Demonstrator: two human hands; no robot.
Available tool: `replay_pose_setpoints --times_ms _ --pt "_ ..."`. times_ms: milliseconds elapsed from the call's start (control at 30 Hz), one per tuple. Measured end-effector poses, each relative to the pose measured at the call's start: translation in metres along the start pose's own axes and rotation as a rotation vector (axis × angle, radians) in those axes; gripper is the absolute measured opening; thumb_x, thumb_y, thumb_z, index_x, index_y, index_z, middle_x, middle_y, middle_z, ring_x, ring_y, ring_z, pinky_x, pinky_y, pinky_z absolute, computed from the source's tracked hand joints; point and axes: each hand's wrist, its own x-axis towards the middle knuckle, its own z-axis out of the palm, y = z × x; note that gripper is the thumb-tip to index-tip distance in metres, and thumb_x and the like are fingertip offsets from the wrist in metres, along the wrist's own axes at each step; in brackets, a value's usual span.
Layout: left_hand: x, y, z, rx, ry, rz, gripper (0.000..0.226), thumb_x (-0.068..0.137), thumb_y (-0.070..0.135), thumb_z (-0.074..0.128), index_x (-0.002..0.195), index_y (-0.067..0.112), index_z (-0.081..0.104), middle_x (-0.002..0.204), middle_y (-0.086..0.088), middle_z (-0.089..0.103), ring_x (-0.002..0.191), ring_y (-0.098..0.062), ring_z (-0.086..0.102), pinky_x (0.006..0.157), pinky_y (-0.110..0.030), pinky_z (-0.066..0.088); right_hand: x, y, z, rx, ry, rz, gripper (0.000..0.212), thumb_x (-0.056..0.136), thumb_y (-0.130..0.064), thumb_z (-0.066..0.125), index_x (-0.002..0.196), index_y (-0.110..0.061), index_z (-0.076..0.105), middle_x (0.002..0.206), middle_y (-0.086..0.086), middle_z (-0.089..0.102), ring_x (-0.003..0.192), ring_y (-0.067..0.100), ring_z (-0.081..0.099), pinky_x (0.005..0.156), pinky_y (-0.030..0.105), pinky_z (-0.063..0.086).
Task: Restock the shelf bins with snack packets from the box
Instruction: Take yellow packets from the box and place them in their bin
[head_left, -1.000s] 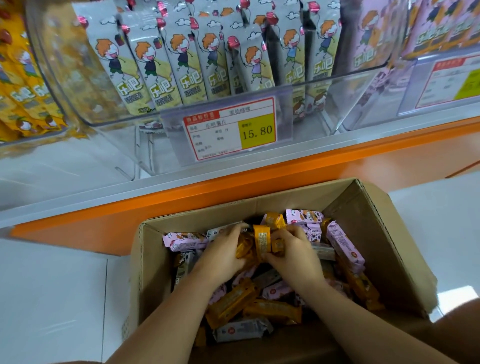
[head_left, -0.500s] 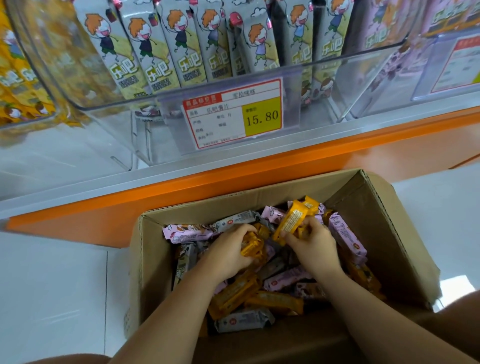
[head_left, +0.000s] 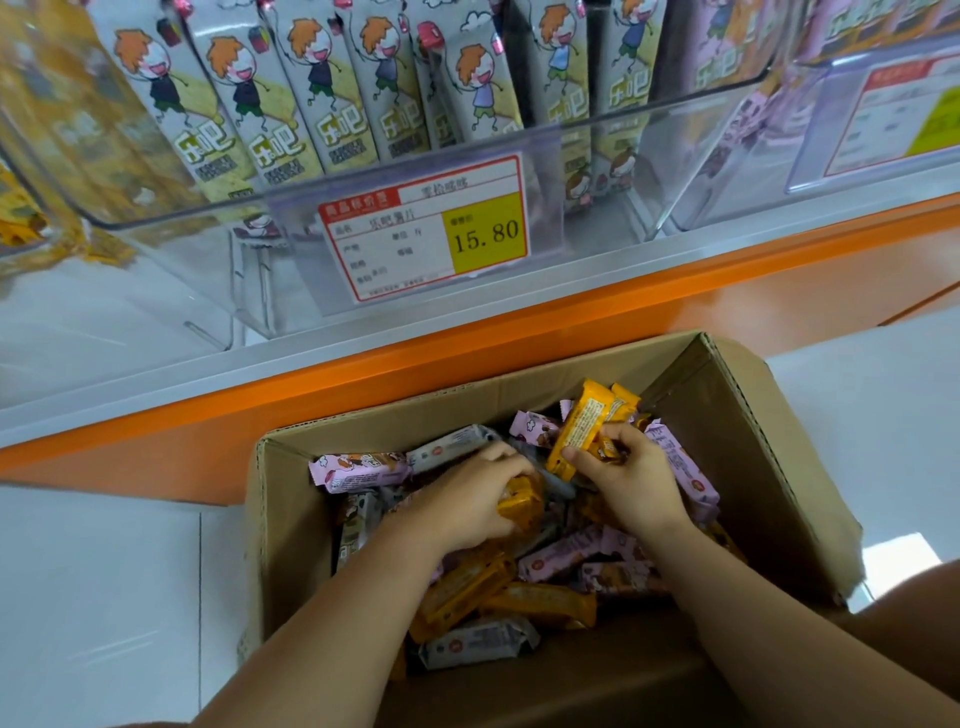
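Snack packets (head_left: 540, 603) in yellow, pink and grey wrappers lie loose in the open cardboard box (head_left: 810, 467) at the lower centre of the frame, below the orange shelf edge (head_left: 467, 358).

**Hand state**
- The right hand (head_left: 636, 475) pinches a small bundle of yellow packets (head_left: 584, 426), at least two, between thumb and fingers. The bundle points up toward the far wall of the box.
- The left hand (head_left: 467, 499) sits low in the pile, its fingers curled round a single yellow packet (head_left: 522, 501).

**Change over the last second**
- A second ago both hands met at the centre of the pile, gathering yellow packets together.
- The hands have since parted. The right hand has moved right and lifted its bundle clear of the heap, while the left hand has stayed at pile level.

**Meaning for the task**
- The gathering step appears to be nearly complete. Only yellow packets are held, which suggests that sorting is by colour.
- No packet has left the box yet, so the transfer to the shelf is still to be done.
- The clear bin (head_left: 675, 171) at upper centre, behind the price label (head_left: 426, 228), holds upright grey cartoon packets. A bin of yellow stock (head_left: 31, 218) shows at the far upper left edge. It is the likely destination, though this cannot be confirmed.
- Many packets remain in the box, so the restock is judged to be at an early or middle stage.
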Motion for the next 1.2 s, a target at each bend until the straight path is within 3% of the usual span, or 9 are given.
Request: replay_pose_setpoints --times_ms 167,333,500,600,733,833,933,1067,1200 --pt "0.013 0.005 0.004 0.038 -0.043 -0.039 0.059 0.085 0.017 0.067 0.137 0.029 0.04 0.136 -0.001 0.036 0.103 -0.02 0.049 0.074 -0.032 0.045 0.0 0.0 -0.003 0.029 -0.028 0.011 0.044 0.078 -0.024 0.077 0.113 -0.009 0.057 0.079 0.001 0.06 0.076 0.015 0.055 0.067 0.024 0.043" --pt "0.009 -0.005 0.002 0.058 -0.087 -0.135 0.077 0.087 0.022 0.066 0.15 0.027 0.023 0.152 -0.007 0.024 0.128 -0.025 0.042 0.097 -0.03 0.04 0.0 -0.001 -0.001 0.022 -0.047 -0.016 0.038 0.079 -0.019 0.076 0.11 -0.009 0.057 0.078 -0.001 0.064 0.072 0.01 0.058 0.064 0.018 0.045" --pt "0.006 -0.004 0.004 0.066 -0.046 -0.104 0.072 0.085 0.023 0.068 0.147 0.029 0.032 0.139 -0.004 0.034 0.111 -0.021 0.048 0.083 -0.026 0.041 -0.001 -0.002 -0.002 0.045 -0.055 0.001 0.038 0.079 -0.019 0.076 0.109 -0.011 0.056 0.083 0.006 0.066 0.08 0.02 0.062 0.074 0.031 0.049" --pt "0.001 -0.003 0.0 0.024 -0.009 -0.083 0.066 0.084 0.025 0.069 0.143 0.03 0.039 0.137 -0.001 0.038 0.111 -0.019 0.047 0.084 -0.027 0.04 -0.001 -0.002 -0.003 0.036 -0.068 -0.009 0.035 0.079 -0.02 0.076 0.106 -0.012 0.056 0.078 0.001 0.064 0.075 0.015 0.06 0.069 0.025 0.048" --pt "-0.013 0.007 -0.013 -0.041 0.063 -0.042 0.057 0.083 0.032 0.07 0.135 0.029 0.047 0.131 -0.001 0.044 0.11 -0.018 0.049 0.088 -0.031 0.044 -0.007 -0.008 -0.008 0.041 -0.08 -0.006 0.035 0.078 -0.025 0.077 0.103 -0.01 0.058 0.075 0.005 0.065 0.066 0.014 0.062 0.065 0.031 0.051" --pt "-0.029 0.016 -0.03 -0.047 0.117 -0.03 0.053 0.082 0.036 0.071 0.13 0.029 0.05 0.127 -0.001 0.046 0.109 -0.018 0.049 0.092 -0.035 0.046 -0.016 -0.024 -0.014 0.032 -0.069 -0.04 0.039 0.076 -0.029 0.078 0.106 -0.009 0.061 0.09 0.009 0.068 0.078 0.021 0.065 0.073 0.036 0.054" --pt "-0.054 0.027 -0.048 -0.049 0.206 -0.011 0.053 0.079 0.034 0.073 0.128 0.029 0.053 0.127 -0.001 0.047 0.113 -0.019 0.05 0.098 -0.037 0.044 -0.037 -0.051 -0.025 0.008 -0.044 -0.134 0.033 0.076 -0.027 0.079 0.099 -0.01 0.063 0.087 0.005 0.066 0.066 0.014 0.058 0.06 0.027 0.045" --pt "-0.098 0.047 -0.071 -0.019 0.339 0.042 0.055 0.08 0.035 0.073 0.131 0.032 0.05 0.129 0.004 0.045 0.116 -0.013 0.047 0.101 -0.03 0.04 -0.072 -0.089 -0.043 -0.037 -0.001 -0.29 0.025 0.075 -0.028 0.079 0.093 -0.017 0.065 0.089 0.0 0.07 0.072 0.009 0.068 0.066 0.022 0.054" --pt "-0.151 0.064 -0.095 0.034 0.496 0.086 0.057 0.082 0.039 0.071 0.133 0.032 0.047 0.127 0.008 0.044 0.109 -0.009 0.047 0.095 -0.029 0.043 -0.112 -0.128 -0.053 -0.048 0.007 -0.44 0.022 0.076 -0.032 0.078 0.086 -0.024 0.06 0.08 -0.006 0.065 0.064 0.008 0.057 0.055 0.014 0.04"
